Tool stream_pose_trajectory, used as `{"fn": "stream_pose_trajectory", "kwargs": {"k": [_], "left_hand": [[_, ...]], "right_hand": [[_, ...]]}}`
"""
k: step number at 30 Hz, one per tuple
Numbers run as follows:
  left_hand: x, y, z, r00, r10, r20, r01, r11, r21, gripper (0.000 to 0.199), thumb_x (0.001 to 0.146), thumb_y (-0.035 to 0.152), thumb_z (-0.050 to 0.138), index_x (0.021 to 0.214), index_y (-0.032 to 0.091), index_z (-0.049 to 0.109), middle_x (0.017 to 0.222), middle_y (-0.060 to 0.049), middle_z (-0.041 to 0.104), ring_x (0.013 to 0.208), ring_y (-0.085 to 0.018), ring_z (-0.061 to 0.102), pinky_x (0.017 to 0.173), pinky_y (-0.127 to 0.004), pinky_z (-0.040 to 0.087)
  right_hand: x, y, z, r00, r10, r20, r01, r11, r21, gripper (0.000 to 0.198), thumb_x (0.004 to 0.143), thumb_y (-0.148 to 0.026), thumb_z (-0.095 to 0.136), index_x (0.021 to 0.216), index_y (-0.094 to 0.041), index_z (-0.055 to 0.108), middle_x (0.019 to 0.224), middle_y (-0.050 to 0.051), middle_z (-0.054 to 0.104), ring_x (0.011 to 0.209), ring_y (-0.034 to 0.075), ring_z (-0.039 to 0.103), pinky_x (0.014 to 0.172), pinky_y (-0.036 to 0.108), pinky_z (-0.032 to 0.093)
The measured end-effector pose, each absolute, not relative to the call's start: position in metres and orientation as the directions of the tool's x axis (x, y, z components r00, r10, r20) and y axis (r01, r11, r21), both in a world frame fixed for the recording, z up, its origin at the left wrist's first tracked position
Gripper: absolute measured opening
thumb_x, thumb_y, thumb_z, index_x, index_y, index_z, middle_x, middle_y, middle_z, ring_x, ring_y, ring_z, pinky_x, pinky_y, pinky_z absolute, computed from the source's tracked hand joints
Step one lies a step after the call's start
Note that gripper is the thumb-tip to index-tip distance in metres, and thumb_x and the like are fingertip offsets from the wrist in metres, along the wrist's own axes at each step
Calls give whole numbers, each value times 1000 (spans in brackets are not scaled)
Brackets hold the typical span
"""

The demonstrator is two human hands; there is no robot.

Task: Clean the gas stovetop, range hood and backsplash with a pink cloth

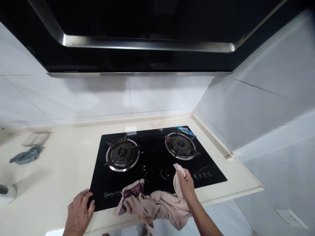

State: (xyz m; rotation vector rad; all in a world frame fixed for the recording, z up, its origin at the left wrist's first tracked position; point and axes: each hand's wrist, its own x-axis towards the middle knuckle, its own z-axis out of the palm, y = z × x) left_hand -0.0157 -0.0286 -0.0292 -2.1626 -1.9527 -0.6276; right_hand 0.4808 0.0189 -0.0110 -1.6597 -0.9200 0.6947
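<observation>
My right hand (186,184) is closed round one end of a pale pink towel (159,205) with a purple patterned part. A short tip of the cloth sticks up above the fingers. Bunched folds of it lie across the front of the black gas cooktop (152,154) and hang over the counter edge. At the cooktop's front left corner rests my left hand (80,209), its fingers apart and touching the glass edge, with nothing held. A left burner (122,152) and a right burner (180,145), both with pan supports, stand behind the towel.
Overhead spans a black range hood (142,60) with a steel lip. On the left of the counter (61,157) lie a crumpled blue-grey cloth (27,155) and a shallow clear tray (36,138). A white object (8,195) is cut off at the left edge. A tiled wall (261,105) rises at right.
</observation>
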Motion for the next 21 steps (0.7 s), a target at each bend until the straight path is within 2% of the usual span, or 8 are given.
{"fn": "stream_pose_trajectory", "kwargs": {"k": [2,3,6,8,11,15,21], "left_hand": [[-16,-29,-30,60,911,407,978,-136,159,32,94,41,40,111,22,59,122,-12,62,111,-29,59,89,-45,45],[-15,-29,-29,60,911,408,978,-135,159,32,94,41,40,111,22,59,121,-12,62,111,-29,59,89,-45,45],[-14,-28,-28,58,908,414,979,-134,157,32,94,41,40,110,22,59,121,-12,62,111,-29,59,88,-44,45],[-14,-28,-27,55,906,419,979,-132,157,31,94,40,40,110,22,59,121,-13,62,111,-29,59,89,-44,45],[-13,-28,-26,48,908,415,979,-125,162,31,93,40,40,110,22,60,121,-12,63,111,-29,59,89,-44,45],[-13,-28,-24,59,911,408,982,-127,141,31,94,40,39,111,22,59,122,-12,62,110,-29,59,89,-44,45],[-12,-27,-22,75,900,430,983,-139,120,32,94,40,37,109,21,59,121,-12,62,109,-29,59,89,-45,45]], "right_hand": [[476,18,-11,523,851,-43,129,-128,-983,53,81,-65,53,105,-19,63,84,2,67,79,20,62,73,31,51],[473,18,-11,485,874,-31,132,-109,-985,53,82,-65,53,106,-19,65,88,2,67,82,20,63,75,31,51],[463,19,-10,380,919,105,287,-9,-958,47,84,-61,54,101,-20,71,100,6,67,97,22,63,88,34,50],[459,23,-9,382,904,192,387,33,-922,43,84,-58,53,98,-21,71,102,8,66,99,23,62,93,36,48],[458,33,-7,404,886,229,473,12,-881,40,85,-56,50,95,-20,65,93,7,66,88,22,62,87,37,49],[463,44,-4,419,896,149,505,-94,-858,39,87,-60,40,87,-23,55,76,3,64,72,21,61,73,35,49],[456,37,-12,442,880,174,545,-110,-831,38,89,-61,38,91,-24,50,76,4,66,69,22,63,68,33,47]]}}
